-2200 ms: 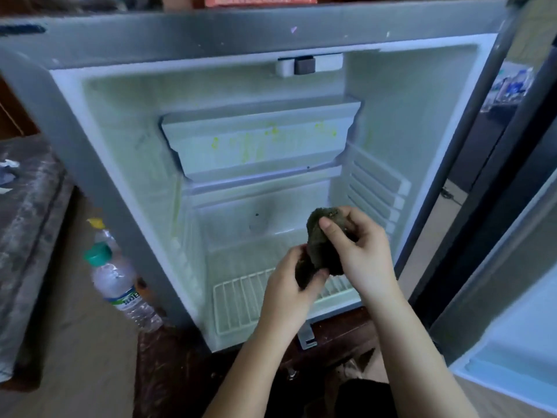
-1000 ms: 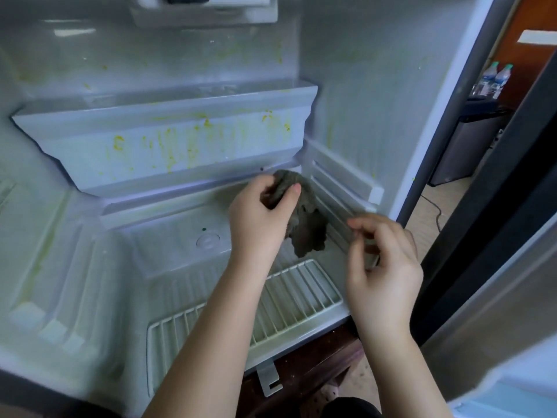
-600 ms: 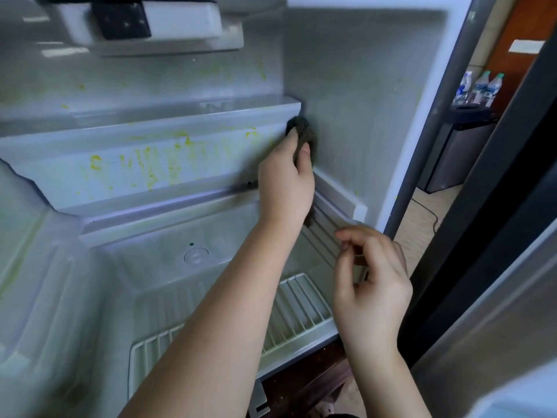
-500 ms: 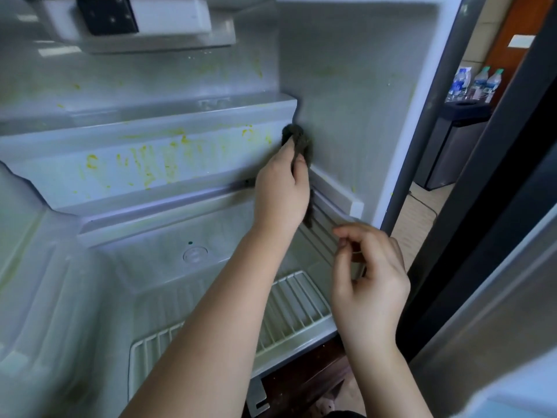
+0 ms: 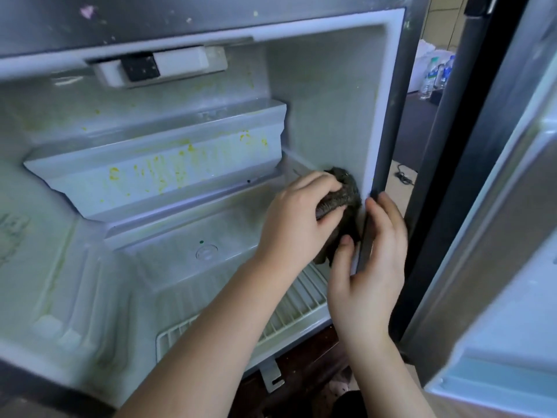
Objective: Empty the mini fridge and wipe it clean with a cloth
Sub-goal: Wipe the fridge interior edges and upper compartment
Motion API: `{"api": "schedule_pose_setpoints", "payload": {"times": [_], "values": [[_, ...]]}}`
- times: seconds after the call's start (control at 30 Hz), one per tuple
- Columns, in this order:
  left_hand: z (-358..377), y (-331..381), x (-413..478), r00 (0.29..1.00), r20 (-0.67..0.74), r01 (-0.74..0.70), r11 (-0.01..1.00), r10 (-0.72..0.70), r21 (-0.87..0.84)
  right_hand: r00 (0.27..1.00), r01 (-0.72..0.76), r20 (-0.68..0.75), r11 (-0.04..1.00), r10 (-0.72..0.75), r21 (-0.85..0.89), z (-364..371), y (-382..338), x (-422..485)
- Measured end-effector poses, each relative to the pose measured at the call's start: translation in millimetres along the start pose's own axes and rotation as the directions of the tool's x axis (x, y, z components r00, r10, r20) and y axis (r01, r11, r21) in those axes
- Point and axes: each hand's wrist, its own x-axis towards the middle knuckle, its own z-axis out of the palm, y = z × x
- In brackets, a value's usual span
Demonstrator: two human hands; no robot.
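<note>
Hiding cloth (image 5: 345,190), fridge edge (image 5: 382,116): gripping hands (image 5: 297,220) (image 5: 369,276)

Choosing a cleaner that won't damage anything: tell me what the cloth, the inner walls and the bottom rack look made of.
The cloth: dark, coarse knitted-looking fabric, matte, bunched in the left hand. The inner walls: probably moulded plastic, pale, smooth, dull sheen, yellow-green stains. The bottom rack: likely white-coated metal wire, judging by its thin parallel bars.
</note>
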Motion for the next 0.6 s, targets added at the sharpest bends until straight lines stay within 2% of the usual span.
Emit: {"api": "schedule_pose_setpoints", "payload": {"times": [0.13,0.3,0.43,0.5,0.6], "values": [[2,-5,9,0.998,-0.042,0.051,0.999,-0.052,-0.007,0.998,-0.043,0.039,0.998,0.045,-0.037,2,10,2],[4,-39,29,0.964,-0.098,0.255,0.964,-0.247,0.075,0.998,-0.046,0.043,0.997,0.049,-0.059,6,18,1],[5,-58,48,0.937,-0.131,0.342,0.925,-0.323,0.166,0.998,-0.024,0.061,0.998,0.027,-0.057,6,22,1],[6,-58,47,0.923,-0.126,0.379,0.914,-0.363,0.144,0.996,-0.025,0.079,0.998,0.029,-0.052,3,22,2],[9,-37,30,0.912,-0.099,0.399,0.917,-0.399,-0.015,0.994,-0.023,0.104,0.999,0.027,-0.035,0,21,2]]}}
